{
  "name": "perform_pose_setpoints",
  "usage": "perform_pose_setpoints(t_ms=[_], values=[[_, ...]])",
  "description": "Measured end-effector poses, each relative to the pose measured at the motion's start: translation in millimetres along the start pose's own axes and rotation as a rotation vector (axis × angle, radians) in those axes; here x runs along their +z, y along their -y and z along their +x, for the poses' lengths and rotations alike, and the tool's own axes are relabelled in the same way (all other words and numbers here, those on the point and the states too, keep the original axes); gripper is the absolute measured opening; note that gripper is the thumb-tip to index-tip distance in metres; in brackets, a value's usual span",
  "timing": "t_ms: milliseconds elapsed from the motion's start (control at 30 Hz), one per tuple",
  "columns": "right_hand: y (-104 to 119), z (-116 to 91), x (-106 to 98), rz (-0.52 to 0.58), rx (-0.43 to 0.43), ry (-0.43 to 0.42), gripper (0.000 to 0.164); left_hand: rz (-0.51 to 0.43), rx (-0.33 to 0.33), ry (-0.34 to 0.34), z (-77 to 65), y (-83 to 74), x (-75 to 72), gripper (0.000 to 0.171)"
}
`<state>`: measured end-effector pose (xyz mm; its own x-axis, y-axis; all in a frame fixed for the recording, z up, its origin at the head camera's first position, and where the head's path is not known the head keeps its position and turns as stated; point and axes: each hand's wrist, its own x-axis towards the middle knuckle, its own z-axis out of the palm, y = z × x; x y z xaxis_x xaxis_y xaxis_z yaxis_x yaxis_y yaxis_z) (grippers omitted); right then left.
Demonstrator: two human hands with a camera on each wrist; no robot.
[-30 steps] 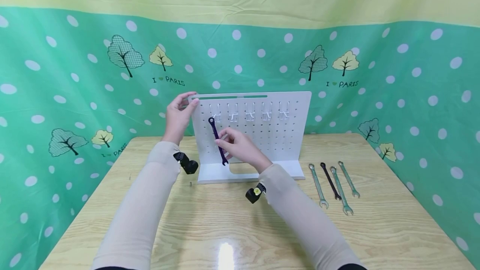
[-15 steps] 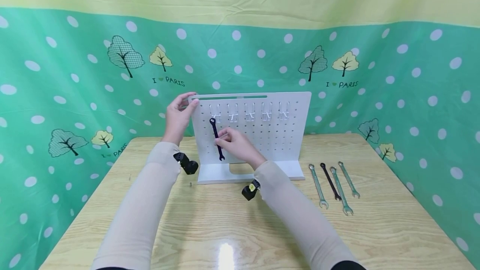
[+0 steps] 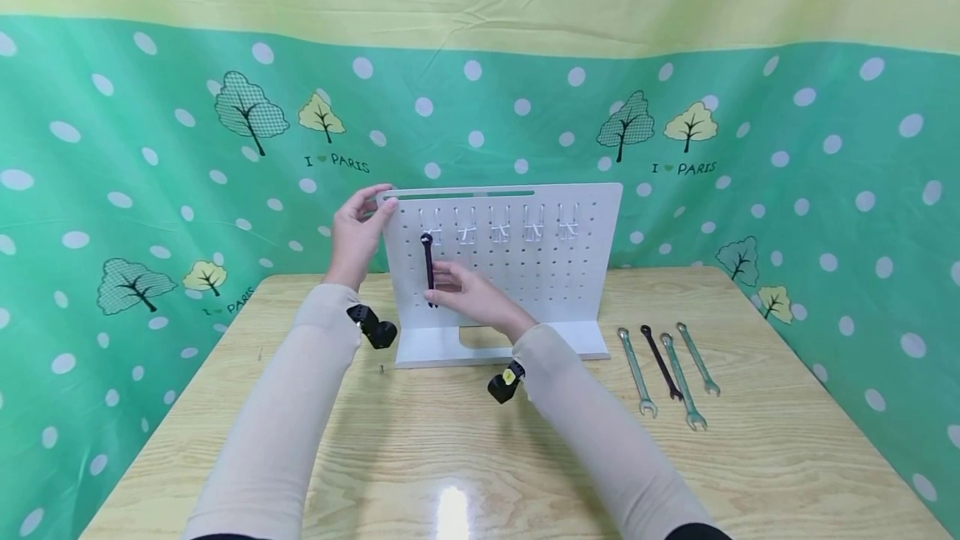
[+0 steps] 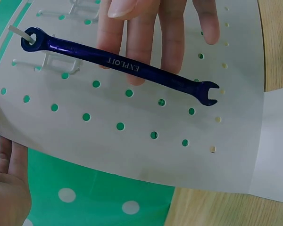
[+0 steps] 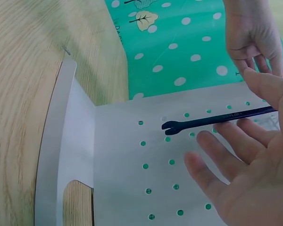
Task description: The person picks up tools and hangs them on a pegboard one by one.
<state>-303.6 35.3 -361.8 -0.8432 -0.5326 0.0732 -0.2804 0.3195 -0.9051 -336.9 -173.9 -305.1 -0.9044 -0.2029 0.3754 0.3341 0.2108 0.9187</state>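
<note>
A dark blue combination wrench [image 4: 132, 68] hangs with its ring end over the tip of a white hook [image 4: 20, 33] on the pegboard [image 3: 609, 232]. It is the leftmost hook in the head view, and the wrench's fork end points down. My right hand [image 3: 476, 298] is right at the shank. Its fingers [image 4: 141, 47] lie behind the wrench, nearly straight, with the thumb lifted away. At the board's top left corner, my left hand [image 3: 356, 232] grips the edge, thumb in front and other fingers behind.
Several more white hooks line the board's top row, one of them second from the right [image 3: 533, 223]. Right of the board, several wrenches lie on the wooden table [image 3: 787, 457], including a black one [image 3: 662, 362] and a silver one [image 3: 682, 382]. A patterned cloth [image 3: 480, 107] hangs behind.
The wrench has swung from slanted to nearly upright, its ring now on the left hook. My right hand's fingers have loosened from its shank. The left hand stays at the corner.
</note>
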Motion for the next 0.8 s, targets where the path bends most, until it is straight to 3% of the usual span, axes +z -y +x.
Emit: perform_pose_setpoints(t_ms=[200,800], values=[[-3,-4,-3,-0.030,-0.017,0.031,0.073,-0.006,0.002,0.005,0.8,0.7,0.2,0.038],[-32,-29,-27,-0.109,-0.017,0.078,0.063,0.011,-0.006,-0.003,1.7,1.6,0.0,0.041]])
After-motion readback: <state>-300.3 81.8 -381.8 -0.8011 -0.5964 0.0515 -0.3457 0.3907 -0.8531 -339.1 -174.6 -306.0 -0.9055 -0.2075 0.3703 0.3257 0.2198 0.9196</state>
